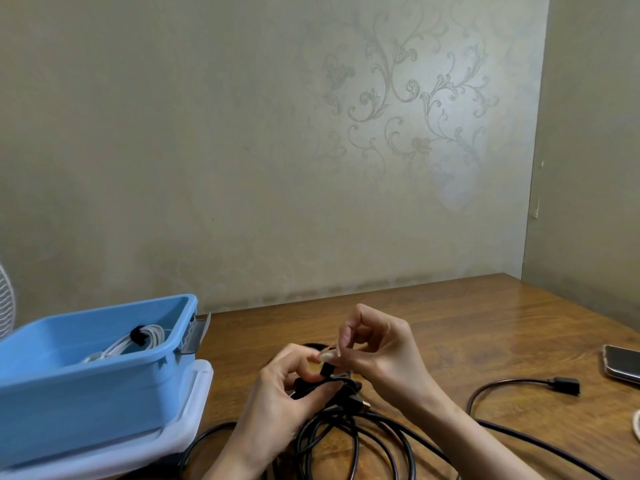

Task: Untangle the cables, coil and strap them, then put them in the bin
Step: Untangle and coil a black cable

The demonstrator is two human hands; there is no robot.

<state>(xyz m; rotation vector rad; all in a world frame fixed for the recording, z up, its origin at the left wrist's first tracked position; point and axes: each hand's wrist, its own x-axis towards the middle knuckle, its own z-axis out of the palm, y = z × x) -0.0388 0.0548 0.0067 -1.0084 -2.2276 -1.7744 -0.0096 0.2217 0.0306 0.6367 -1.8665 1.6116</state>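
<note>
Left hand (284,386) grips the coiled black cable (349,388) right of the blue plastic bin (86,393); right hand (381,344) pinches its strap (327,370); a glossy phone (621,363) lies farther right.

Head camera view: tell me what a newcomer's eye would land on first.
Two bare hands meet low at centre: the left hand grips a loose coil of black cable on the wooden table, and the right hand pinches a small black strap at its top. At left stands a light-blue plastic bin holding a strapped white cable coil.
</note>
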